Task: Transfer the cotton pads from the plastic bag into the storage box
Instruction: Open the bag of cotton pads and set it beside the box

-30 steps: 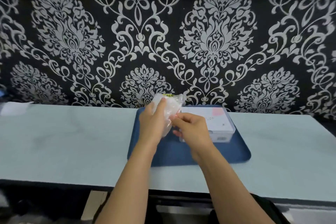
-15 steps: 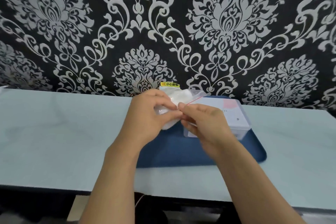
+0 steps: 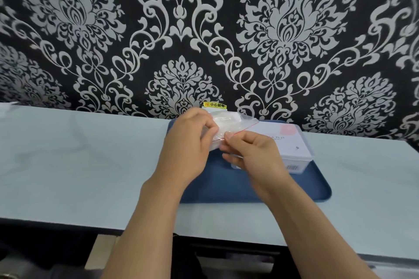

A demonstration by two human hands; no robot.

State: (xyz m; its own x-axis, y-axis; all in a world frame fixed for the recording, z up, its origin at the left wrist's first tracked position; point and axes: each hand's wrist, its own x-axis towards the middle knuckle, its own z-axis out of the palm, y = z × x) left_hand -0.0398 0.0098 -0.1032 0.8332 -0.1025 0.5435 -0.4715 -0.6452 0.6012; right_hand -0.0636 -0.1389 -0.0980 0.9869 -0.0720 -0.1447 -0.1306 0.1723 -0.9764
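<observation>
Both hands meet at frame centre, above the left part of a blue tray (image 3: 294, 192). The left hand (image 3: 188, 149) grips the clear plastic bag (image 3: 229, 122) with curled fingers; white cotton pads (image 3: 223, 120) show faintly through the film. The right hand (image 3: 254, 154) pinches the bag's red-lined top edge between thumb and forefinger. The lidded translucent storage box (image 3: 294, 145) sits on the tray, right of centre, partly behind the right hand. The tray rests on a pale blue table (image 3: 79, 161).
</observation>
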